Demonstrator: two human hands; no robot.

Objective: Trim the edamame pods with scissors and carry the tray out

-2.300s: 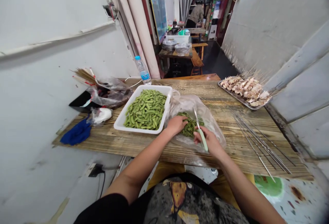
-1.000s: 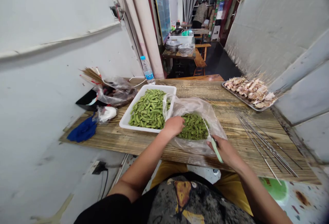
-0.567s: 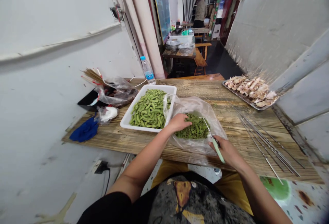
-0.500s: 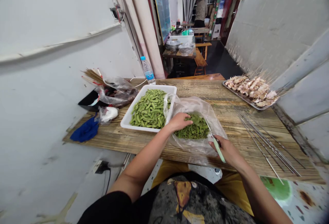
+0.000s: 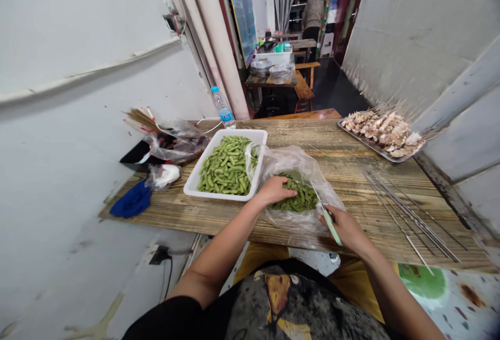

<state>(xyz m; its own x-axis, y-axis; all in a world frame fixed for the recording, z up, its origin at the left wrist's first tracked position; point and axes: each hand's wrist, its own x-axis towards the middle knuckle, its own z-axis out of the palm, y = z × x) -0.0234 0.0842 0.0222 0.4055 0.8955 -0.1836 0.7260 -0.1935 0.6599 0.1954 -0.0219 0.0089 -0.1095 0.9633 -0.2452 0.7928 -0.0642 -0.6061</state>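
Note:
My left hand (image 5: pixel 274 190) lies on the left side of a pile of small green pieces (image 5: pixel 302 197), which look like leaves or trimmings. Its thumb is apart from the fingers, and some fingertips are hidden in the pile. The pieces lie on a clear plastic bag (image 5: pixel 289 159) spread over the wooden table. My right hand (image 5: pixel 344 228) is wrapped around the pale green handle of a knife (image 5: pixel 332 227), its thin blade reaching to the pile's right edge. Left of the bag stands a white tray (image 5: pixel 191 188) filled with green edamame pods (image 5: pixel 226 168).
A metal tray (image 5: pixel 361 143) of skewered meat stands at the back right. Several metal skewers (image 5: pixel 406 210) lie on the right. A water bottle (image 5: pixel 224 110), a blue cloth (image 5: pixel 132 200) and bagged wooden sticks (image 5: pixel 142 120) are on the left. A person (image 5: pixel 313 14) stands far behind.
My left hand has shifted slightly right and down over the green pieces, its thumb now lower. My right hand and the knife have stayed almost still. The distant person has shifted position.

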